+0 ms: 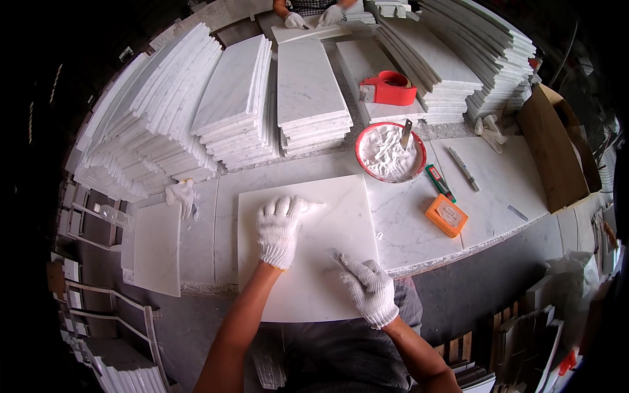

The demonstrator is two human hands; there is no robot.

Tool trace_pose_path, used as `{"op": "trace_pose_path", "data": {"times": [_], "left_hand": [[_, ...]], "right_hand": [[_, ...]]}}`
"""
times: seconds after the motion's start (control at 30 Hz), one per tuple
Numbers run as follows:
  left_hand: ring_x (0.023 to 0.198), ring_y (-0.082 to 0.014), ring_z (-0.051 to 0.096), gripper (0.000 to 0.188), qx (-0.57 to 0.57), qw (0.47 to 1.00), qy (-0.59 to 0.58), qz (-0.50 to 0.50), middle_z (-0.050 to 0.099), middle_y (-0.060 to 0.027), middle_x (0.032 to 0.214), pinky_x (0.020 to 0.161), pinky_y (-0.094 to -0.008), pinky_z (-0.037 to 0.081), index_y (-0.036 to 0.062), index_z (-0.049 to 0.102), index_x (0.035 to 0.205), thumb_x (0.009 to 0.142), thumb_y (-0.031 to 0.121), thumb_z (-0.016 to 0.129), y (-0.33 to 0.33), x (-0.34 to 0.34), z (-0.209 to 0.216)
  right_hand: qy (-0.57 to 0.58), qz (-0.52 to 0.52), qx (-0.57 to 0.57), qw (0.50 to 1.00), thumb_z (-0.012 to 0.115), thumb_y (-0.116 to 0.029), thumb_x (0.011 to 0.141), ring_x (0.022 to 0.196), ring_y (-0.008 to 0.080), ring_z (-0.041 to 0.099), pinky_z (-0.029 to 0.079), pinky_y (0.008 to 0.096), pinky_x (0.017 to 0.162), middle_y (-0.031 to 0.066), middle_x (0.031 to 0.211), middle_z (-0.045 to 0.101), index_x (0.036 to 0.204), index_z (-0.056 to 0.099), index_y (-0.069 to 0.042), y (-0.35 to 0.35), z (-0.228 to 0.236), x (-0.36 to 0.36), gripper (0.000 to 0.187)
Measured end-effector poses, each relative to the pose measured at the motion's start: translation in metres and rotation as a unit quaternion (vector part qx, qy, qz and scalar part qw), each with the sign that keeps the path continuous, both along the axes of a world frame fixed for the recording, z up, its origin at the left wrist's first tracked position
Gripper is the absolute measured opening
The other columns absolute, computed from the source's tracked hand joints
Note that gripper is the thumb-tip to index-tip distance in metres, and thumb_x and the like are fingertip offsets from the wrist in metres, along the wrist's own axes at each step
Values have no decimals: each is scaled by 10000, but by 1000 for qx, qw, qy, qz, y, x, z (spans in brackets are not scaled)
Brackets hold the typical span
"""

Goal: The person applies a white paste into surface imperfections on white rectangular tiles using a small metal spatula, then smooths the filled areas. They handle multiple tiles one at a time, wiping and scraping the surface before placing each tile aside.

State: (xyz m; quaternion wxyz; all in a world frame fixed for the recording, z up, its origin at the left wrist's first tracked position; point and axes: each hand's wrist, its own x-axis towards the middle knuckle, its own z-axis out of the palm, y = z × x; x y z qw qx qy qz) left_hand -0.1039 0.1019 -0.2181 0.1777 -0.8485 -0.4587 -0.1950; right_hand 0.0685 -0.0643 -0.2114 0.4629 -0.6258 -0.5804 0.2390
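A square white marble tile [314,288] lies in front of me, its near edge reaching past the bench toward my lap. My left hand [278,229], in a white knit glove, rests on its upper left part with the fingers curled. By its fingertips is a white patch [316,204], paste or cloth; I cannot make out what is under the fingers. My right hand [370,288], gloved too, is closed on a small thin scraper blade [335,257] held low over the tile's right side. Beyond it stands a red-rimmed bowl of white paste [390,154], a putty knife [406,133] stuck in.
Stacks of marble slabs [308,85] line the back. To the right lie a red tape dispenser [393,88], a green cutter knife [440,182], a marker [464,169], an orange box [447,216] and a cardboard box [550,150]. Across the bench, a co-worker's gloved hands [295,21] handle a slab.
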Motion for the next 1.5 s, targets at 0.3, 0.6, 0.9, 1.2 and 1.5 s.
{"op": "trace_pose_path", "data": {"times": [0.3,0.6,0.9,1.2,1.5], "left_hand": [[1058,-260,560,471,-4,1000,-5,-4,589,-40,1066,884,-429,454,135,596,1123,673,158,732,-1,0,2],[1049,-259,563,444,-4,1000,-2,-3,588,-44,1062,873,-427,456,135,598,1123,694,159,709,-1,-1,1],[1045,-262,566,388,-7,1000,-13,-2,600,-45,1084,872,-424,452,137,612,1129,743,150,651,-1,-1,1],[1029,-294,569,314,-69,986,-149,9,635,-73,1069,877,-422,449,110,631,1139,826,120,644,-4,-2,5],[1010,-327,567,294,-107,912,-394,39,623,-135,1108,855,-415,479,59,616,1177,894,135,638,-24,-9,-12]], "right_hand": [[1,1,-3,1000,726,-188,821,634,241,636,518,337,579,81,777,633,1186,677,-163,0,3,1,369],[7,2,-10,1000,725,-178,814,638,239,639,519,336,581,77,778,634,1184,678,-163,-1,4,0,373],[25,4,-26,999,718,-89,802,674,256,620,503,341,634,115,804,625,1210,660,-113,-1,6,-1,412],[109,-81,-33,990,630,-59,865,1098,259,620,464,332,972,185,1169,640,1253,583,41,19,18,49,404],[-150,-127,33,980,621,-160,875,807,337,648,521,411,716,159,895,666,1141,659,-109,105,18,120,274]]}}
